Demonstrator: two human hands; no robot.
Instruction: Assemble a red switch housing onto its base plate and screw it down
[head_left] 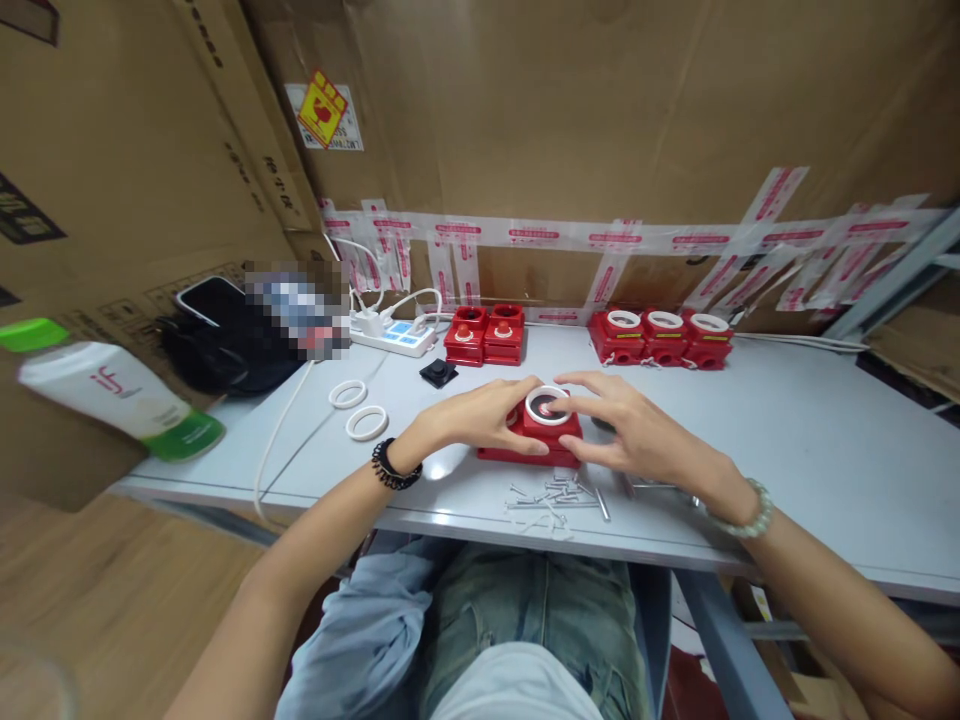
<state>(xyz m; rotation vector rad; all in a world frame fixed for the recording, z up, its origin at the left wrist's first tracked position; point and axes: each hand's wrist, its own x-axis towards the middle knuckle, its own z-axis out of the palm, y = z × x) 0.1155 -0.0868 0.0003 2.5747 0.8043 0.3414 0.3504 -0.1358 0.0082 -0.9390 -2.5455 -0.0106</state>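
Observation:
A red plastic box [531, 450] sits on the table in front of me, with a white ring [527, 405] around a dark round centre on its top. My left hand [491, 415] is closed over the box's left side, thumb along the front. From the right, my right hand [630, 425] grips the box with bent, spaced fingers. Its index fingertip touches the dark centre inside the ring; the thumb is at the front right corner. Just in front of the box lie several loose screws [559, 490] and a metal rod-like tool [603, 505].
Two red boxes [466, 350] and a black square part [439, 373] are behind my left hand. Three red boxes with white rings [666, 345] stand back right. Two loose white rings [367, 423], a power strip [397, 337], a bottle [120, 395] and a black bag [202, 350] are left.

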